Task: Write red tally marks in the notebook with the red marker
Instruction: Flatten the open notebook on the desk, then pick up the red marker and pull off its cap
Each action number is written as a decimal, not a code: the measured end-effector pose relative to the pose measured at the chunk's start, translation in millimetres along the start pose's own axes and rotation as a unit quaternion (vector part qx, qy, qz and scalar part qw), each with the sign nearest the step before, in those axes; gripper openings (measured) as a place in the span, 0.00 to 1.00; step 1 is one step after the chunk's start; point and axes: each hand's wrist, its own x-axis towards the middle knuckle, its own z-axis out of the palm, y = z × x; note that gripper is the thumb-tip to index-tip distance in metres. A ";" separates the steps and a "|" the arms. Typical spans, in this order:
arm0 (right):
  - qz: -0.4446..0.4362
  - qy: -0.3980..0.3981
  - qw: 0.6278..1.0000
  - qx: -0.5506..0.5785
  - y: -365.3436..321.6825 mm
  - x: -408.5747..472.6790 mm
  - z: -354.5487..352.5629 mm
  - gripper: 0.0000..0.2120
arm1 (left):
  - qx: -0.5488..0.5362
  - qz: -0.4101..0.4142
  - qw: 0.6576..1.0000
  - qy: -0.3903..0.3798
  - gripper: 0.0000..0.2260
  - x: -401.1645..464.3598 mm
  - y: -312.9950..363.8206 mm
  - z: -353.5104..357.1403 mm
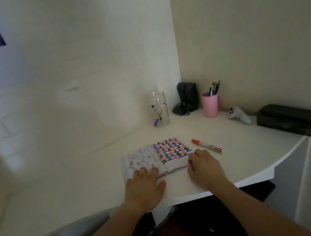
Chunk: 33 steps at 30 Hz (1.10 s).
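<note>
White corner desk [240,165], curved front edge. Small open paper notebook [155,158] lies flat near the front edge, spine running roughly away from the person. Right page packed with rows of tally characters in red, blue and black; lowest strip of that page bare. Left page shows only faint marks bleeding through.

Red marker with white labelled barrel [206,146] lies on the desk just right of the notebook, not touching it. Long axis diagonal: red cap end points away and to the left, toward the notebook's far right corner; the other end points toward the person and to the right. Cap on.

Left hand [144,187] palm down, fingers spread wide, fingertips pressing the lower left page. Holds nothing.

Right hand [205,168] palm down at the notebook's lower right corner, fingers loosely curled, knuckles just beside the marker's near end. Contact with the marker: cannot tell. Nothing gripped.

Back of desk: clear glass jar [158,109] holding a blue-capped marker, black speaker [188,96], pink plastic cup of pens [210,104], white game controller [238,115], black rectangular box [288,119] at far right.
</note>
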 end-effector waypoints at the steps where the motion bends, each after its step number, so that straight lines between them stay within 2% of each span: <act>1: -0.005 -0.004 1.000 -0.003 -0.2 2.0 0.2 0.11 | -0.006 0.006 1.000 0.013 0.25 6.3 -2.9 -1.4; 4: -0.032 -0.044 0.998 -0.032 4.7 18.2 -5.7 0.11 | -0.032 0.035 0.997 0.053 0.20 36.9 -8.0 -3.6; 6: -0.042 -0.049 0.997 -0.041 10.2 35.6 -13.9 0.13 | -0.025 0.074 0.995 0.062 0.21 65.5 -11.0 -0.7; 10: 0.004 -0.031 0.992 -0.124 22.0 74.5 -20.7 0.16 | -0.017 0.115 0.991 0.068 0.20 122.5 -15.0 8.2; 13: 0.057 -0.105 0.980 -0.161 27.3 100.9 -17.9 0.19 | -0.004 0.145 0.987 0.068 0.18 157.2 -15.6 11.5; 15: 0.064 -0.150 0.977 -0.138 29.3 117.3 -14.2 0.20 | -0.007 0.154 0.986 0.069 0.18 174.9 -17.5 12.9; 18: 0.055 -0.145 0.988 -0.019 26.4 142.0 -10.8 0.18 | -0.048 0.156 0.983 0.083 0.20 191.5 -20.8 17.9; 21: -0.007 -0.090 0.991 0.099 16.4 161.4 -2.5 0.08 | -0.095 0.150 0.969 0.172 0.23 195.9 -24.7 27.0; 24: -0.073 -0.059 0.975 0.201 9.8 166.4 11.8 0.05 | -0.116 0.191 0.949 0.222 0.23 196.5 -28.3 31.9; 27: -0.107 -0.081 0.928 0.347 12.3 159.9 19.3 0.09 | -0.110 0.254 0.933 0.229 0.16 197.7 -31.6 30.2; 30: -0.069 -0.137 0.823 0.547 18.3 154.1 15.5 0.13 | -0.104 0.252 0.928 0.254 0.13 197.6 -34.6 24.3; 31: -0.065 -0.142 0.800 0.579 20.7 153.5 14.3 0.14 | -0.101 0.245 0.928 0.260 0.13 196.6 -35.1 22.3; 32: -0.067 -0.137 0.797 0.584 22.6 153.5 14.3 0.14 | -0.095 0.241 0.930 0.262 0.13 195.6 -35.0 20.5; 33: -0.073 -0.123 0.811 0.568 23.1 152.9 14.2 0.14 | -0.086 0.240 0.931 0.262 0.13 194.7 -33.6 19.3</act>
